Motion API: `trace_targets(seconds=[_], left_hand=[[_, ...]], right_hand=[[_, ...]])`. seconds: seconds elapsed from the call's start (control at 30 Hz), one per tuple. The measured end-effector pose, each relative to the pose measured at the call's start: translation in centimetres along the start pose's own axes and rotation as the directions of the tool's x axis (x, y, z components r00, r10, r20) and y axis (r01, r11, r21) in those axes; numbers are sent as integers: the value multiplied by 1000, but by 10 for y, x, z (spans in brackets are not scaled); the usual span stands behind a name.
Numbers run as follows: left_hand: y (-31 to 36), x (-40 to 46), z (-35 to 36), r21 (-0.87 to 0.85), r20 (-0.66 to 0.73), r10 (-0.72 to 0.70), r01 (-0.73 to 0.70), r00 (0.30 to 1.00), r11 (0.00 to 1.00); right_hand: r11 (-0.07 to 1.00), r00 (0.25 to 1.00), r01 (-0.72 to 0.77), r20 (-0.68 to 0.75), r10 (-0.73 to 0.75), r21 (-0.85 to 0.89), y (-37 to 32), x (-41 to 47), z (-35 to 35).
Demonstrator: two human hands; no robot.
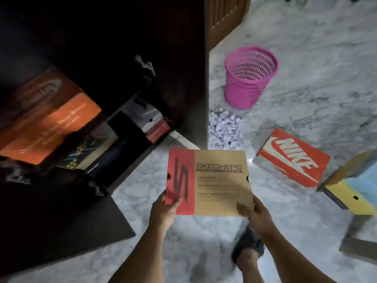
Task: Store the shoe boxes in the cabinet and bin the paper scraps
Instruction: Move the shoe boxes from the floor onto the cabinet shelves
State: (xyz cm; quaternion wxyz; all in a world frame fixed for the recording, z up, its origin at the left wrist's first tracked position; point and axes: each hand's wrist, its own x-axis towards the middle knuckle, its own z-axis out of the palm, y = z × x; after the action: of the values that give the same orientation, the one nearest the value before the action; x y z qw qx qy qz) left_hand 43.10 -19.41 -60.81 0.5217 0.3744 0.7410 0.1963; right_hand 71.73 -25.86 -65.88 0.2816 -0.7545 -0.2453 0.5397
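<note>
Looking down through the head camera, we see a tan and red Skechers shoe box (212, 180) held up over the marble floor (306, 58), its lid facing us. Our left hand (165, 209) grips the near left corner, thumb lying on the red strip of the lid and the other fingers hidden beneath. Our right hand (255, 211) grips the near right corner the same way, thumb on the tan lid. The two hands are apart, one at each side of the box. To the left stands the dark wooden cabinet (173, 58), its door (61, 221) swung open toward us. On an upper shelf inside lies an orange box (51, 123), and lower down we make out more boxes (151, 121), blurred and dim. Just right of the cabinet's edge a heap of white paper scraps (224, 129) lies on the floor, and beyond it stands a pink mesh bin (250, 78), upright and near the heap. To the right of the held box a red Nike box (291, 158) rests tilted on the floor, and further right a yellow and light blue box (350, 188) reaches the frame edge. Below the held box a foot in a dark sandal (247, 246) stands on the marble.
</note>
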Motion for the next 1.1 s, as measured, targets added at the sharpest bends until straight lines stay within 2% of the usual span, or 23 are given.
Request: trace_targets(seconds=[0.1,0.27,0.5,0.57,0.77,0.83,0.93,1.1], left_hand=[[12,-19,-81,-61,-111,15,-22,994,998],[53,-20,-181,-231,-271,12,-77,963,970],[141,2,-269,-501,-490,3,-285,872,817],[151,22,-294,-517,-549,-39,-303,835,800],[142,105,-370,-542,-701,-180,-352,690,763],[139,125,-387,-536,-733,-219,-348,644,769],[145,142,-404,-455,-804,-202,-359,560,815],[147,160,-417,-341,-825,-162,-249,542,906]], right_hand=[[999,996,37,80,-36,-1,-56,-33,54],[975,967,220,139,-215,-23,-181,-63,122],[919,916,392,108,-386,-42,-343,-60,201],[915,906,403,143,-399,3,-380,-42,237],[898,817,434,391,-424,68,-449,23,359],[883,780,464,444,-442,63,-464,31,397],[835,721,549,494,-487,22,-488,45,438],[808,714,585,519,-470,-73,-524,40,483]])
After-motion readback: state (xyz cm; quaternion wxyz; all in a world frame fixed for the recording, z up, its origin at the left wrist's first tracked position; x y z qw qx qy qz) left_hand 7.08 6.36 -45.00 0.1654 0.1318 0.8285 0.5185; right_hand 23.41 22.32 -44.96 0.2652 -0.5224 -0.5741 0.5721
